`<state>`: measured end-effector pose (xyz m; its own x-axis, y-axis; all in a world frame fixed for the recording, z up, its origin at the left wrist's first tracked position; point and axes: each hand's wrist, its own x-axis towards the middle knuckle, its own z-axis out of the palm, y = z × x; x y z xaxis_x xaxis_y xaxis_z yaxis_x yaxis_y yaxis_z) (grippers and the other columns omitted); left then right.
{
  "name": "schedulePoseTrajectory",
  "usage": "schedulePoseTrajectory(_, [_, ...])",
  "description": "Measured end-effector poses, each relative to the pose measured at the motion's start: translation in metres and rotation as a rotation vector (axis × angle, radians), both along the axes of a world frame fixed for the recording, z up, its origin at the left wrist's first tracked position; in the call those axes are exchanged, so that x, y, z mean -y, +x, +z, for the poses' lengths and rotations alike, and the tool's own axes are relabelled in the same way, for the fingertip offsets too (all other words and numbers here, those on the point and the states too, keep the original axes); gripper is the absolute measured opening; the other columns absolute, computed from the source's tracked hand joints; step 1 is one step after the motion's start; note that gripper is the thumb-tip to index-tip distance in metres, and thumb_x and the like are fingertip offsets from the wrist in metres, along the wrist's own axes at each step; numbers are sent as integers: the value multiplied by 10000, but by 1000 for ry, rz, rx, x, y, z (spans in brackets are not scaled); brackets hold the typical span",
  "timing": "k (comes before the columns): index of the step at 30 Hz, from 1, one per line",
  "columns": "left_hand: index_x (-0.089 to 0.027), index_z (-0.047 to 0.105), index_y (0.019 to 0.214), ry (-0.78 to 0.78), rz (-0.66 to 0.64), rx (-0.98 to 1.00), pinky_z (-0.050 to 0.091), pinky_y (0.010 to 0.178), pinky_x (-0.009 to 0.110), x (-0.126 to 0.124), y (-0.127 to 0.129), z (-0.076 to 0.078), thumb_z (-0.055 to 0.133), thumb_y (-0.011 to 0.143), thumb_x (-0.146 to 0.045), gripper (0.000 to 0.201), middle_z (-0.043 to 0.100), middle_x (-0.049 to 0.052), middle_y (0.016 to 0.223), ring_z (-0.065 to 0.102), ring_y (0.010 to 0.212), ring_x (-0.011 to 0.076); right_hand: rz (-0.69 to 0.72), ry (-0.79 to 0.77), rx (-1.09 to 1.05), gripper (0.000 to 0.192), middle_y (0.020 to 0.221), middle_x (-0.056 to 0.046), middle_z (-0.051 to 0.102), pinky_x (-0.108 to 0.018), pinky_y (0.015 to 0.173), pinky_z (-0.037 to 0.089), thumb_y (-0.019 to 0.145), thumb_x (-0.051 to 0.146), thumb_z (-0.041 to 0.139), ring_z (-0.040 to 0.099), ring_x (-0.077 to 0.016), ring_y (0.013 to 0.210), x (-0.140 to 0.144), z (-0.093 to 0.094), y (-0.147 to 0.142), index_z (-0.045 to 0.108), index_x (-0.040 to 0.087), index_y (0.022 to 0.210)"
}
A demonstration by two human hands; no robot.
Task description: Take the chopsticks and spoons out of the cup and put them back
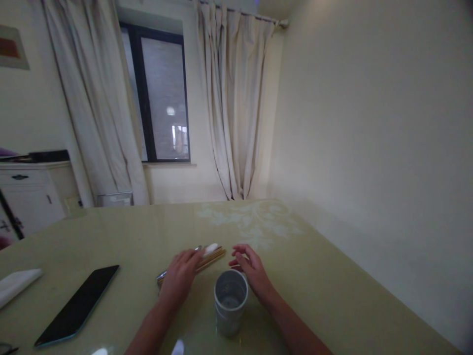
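My left hand point(180, 279) lies palm down on a bundle of wooden chopsticks and a metal utensil point(213, 257) on the pale green table point(332, 296); a white tip shows past my fingers. Whether the fingers grip the bundle I cannot tell. My right hand point(251, 270) hovers just right of the bundle's far end, fingers curled and apart, holding nothing visible. A grey cylindrical cup point(230, 301) stands upright between my forearms, close to my right wrist.
A black phone point(78, 304) lies face up at the left. A white folded napkin point(16, 285) sits at the far left edge. Curtains and a window stand behind the table, a white cabinet point(29, 195) at the left, a wall on the right.
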<state>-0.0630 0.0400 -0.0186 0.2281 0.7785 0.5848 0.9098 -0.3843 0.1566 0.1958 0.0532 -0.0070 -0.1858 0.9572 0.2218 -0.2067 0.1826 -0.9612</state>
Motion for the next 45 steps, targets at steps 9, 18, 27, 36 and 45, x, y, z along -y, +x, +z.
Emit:
schedulePoseTrajectory(9, [-205,768,1147,-264,390,36,526,993,375,-10,-54,-3,388,1002,-167,408,792,109,1197,720,1100,269,-77,-46,7,562,962,-59,704,-305,655,547,784,720,793,715,-201,774,-6,0,5,748,203,999])
schedulePoseTrajectory(18, [-205,757,1234,-377,364,-48,491,1056,346,-9,-52,0,395,880,33,559,769,84,1295,679,1210,242,-79,-39,38,590,923,-55,703,-281,604,509,763,740,784,674,-178,711,-12,-6,4,744,187,965])
schedulePoseTrajectory(27, [-226,757,1264,-382,352,-31,477,1103,382,-8,-53,-1,410,947,-34,508,744,81,1379,674,1273,247,-129,-38,58,584,870,-42,686,-260,562,478,757,748,770,648,-162,666,-20,-14,5,746,185,911])
schedulePoseTrajectory(36, [-290,782,1097,-281,204,-89,474,989,392,4,-13,18,541,1007,-321,258,789,70,1203,676,1164,275,-159,-37,58,552,884,-47,688,-258,567,470,788,733,744,627,-156,667,-21,-17,5,737,190,882])
schedulePoseTrajectory(45, [-288,746,921,-397,70,6,494,947,369,5,11,4,533,934,-254,216,790,75,1079,705,1094,280,-142,-37,113,549,764,-24,672,-249,525,441,786,738,720,591,-145,596,-24,-23,2,714,190,821])
